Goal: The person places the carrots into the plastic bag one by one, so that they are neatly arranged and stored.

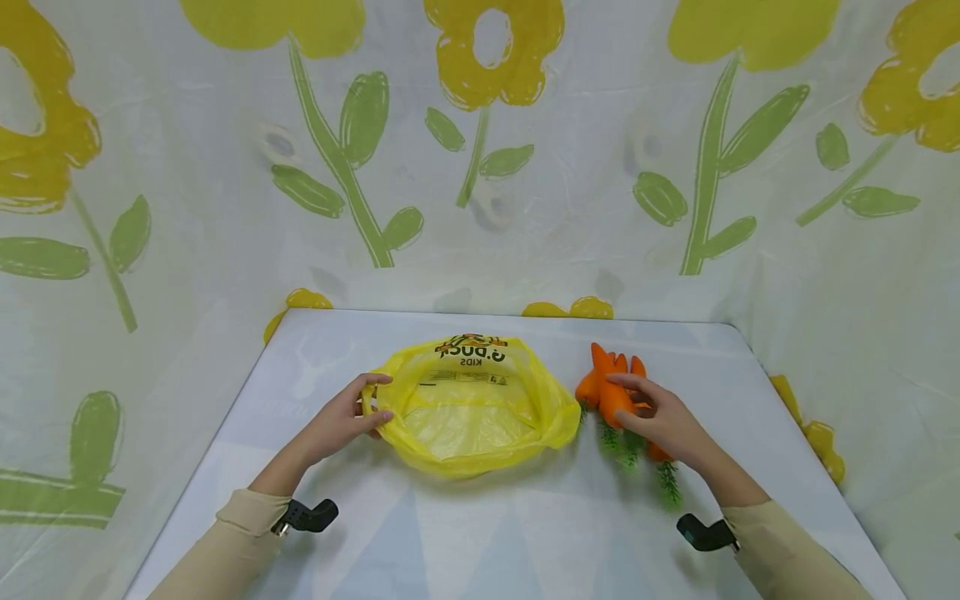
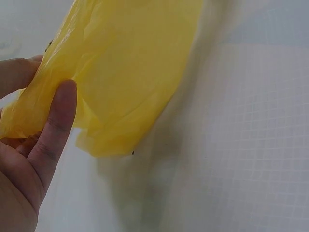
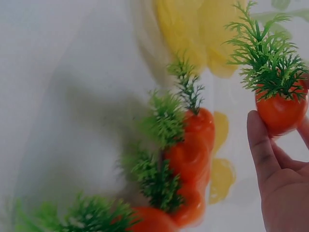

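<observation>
A yellow plastic bag [image 1: 465, 421] with dark printing lies with its mouth spread wide. My left hand [image 1: 347, 421] pinches the left side of its rim; in the left wrist view the thumb [image 2: 58, 121] presses against the thin yellow film [image 2: 130, 72]. To the right of the bag, my right hand [image 1: 667, 421] grips an orange carrot [image 1: 617, 402] between thumb and fingers. The right wrist view shows this held carrot [image 3: 281, 112] with its leafy green top, apart from several other carrots [image 3: 190, 154] lying in a row on the table.
The white table [image 1: 465, 542] has pale blue triangles printed on it. Behind it hangs a white cloth [image 1: 585, 208] with yellow flowers and green leaves. Carrot leaves [image 1: 667, 483] spread toward the near side of the pile, below the right hand.
</observation>
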Available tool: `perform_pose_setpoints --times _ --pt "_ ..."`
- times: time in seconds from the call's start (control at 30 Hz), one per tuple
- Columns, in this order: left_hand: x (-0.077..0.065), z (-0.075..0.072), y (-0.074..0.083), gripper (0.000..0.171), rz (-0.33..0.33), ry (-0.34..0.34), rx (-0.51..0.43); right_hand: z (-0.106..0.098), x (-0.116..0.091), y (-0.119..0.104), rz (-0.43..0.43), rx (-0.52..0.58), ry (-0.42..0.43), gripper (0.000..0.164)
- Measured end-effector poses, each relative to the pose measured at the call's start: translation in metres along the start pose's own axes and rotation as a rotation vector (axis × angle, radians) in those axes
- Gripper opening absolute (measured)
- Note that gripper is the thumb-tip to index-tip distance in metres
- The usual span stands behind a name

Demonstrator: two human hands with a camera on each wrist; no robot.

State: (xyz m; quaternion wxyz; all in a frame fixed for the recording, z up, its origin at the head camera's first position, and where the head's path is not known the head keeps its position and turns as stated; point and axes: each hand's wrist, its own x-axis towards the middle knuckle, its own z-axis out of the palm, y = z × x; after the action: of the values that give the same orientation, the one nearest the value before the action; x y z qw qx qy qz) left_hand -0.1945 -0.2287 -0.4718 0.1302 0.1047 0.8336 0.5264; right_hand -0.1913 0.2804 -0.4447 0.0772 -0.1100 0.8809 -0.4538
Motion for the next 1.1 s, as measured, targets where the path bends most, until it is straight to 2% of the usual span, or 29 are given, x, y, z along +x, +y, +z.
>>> perform_pose_setpoints --times 0.3,0.63,1.1 --pt "0.000 0.003 0.000 0.063 0.008 0.007 -0.004 0.004 0.010 -0.011 -0.030 0.037 -0.036 0.054" --pt "-0.001 0.006 -0.001 0.063 0.027 0.006 -0.005 0.013 0.015 -0.024 -0.091 0.075 -0.031 0.053" --pt "0.001 0.006 -0.004 0.062 0.036 0.016 0.004 0.027 0.025 -0.038 -0.163 0.123 -0.094 0.051"
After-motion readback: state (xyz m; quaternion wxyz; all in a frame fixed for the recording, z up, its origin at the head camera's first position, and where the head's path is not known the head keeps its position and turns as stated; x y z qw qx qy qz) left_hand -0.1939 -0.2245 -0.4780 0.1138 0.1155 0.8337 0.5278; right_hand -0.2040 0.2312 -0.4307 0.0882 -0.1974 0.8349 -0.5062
